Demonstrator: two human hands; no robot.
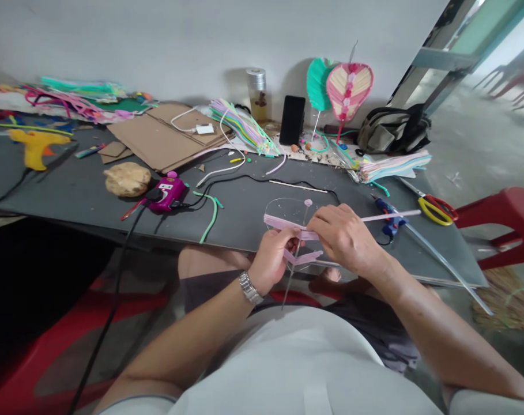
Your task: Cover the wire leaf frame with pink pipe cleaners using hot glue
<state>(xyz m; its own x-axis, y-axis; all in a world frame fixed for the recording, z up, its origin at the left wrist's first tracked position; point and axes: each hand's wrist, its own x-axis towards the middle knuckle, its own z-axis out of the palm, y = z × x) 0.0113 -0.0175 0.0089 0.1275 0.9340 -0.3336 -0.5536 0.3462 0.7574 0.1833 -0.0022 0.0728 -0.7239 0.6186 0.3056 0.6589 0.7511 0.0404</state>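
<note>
Two hands | left hand (271,260), right hand (343,237) pinch pink strip (279,222) between them

Soft daylight streams in from the right of the tabletop (253,207), where the open doorway (495,69) washes out pale and hazy; at the tabletop's far edge the bottle (257,92) and feather fans (346,89) throw shadows leftwards onto the wall (158,40); under the tabletop's left end it sinks to near black; at its near edge the left hand (272,259) and right hand (343,236) look slightly soft, the pink stems (279,223) smeared; the tabletop's edges bow towards the corners.
</note>
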